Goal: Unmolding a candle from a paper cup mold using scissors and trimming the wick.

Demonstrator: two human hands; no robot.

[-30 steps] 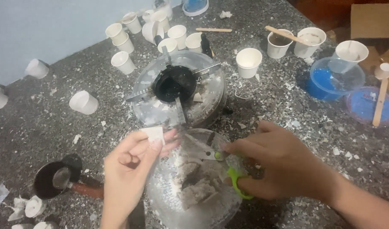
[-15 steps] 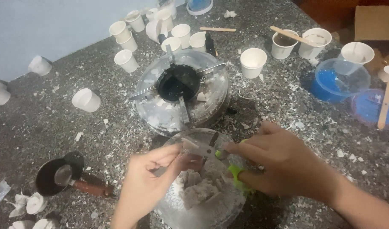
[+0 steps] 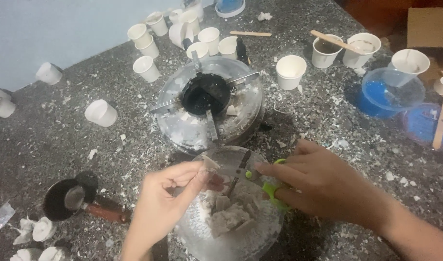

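Since earlier, left hand point(image 3: 166, 205) has dropped over the bowl point(image 3: 202, 244), pinching a wax piece point(image 3: 209, 163); right hand point(image 3: 323, 186) at 3 o'clock grips green-handled scissors point(image 3: 260, 181); many chunks point(image 3: 231, 212) already cut.

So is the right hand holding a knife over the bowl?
No, the right hand grips green-handled scissors, blades pointing toward the left hand above the bowl of grey chunks.
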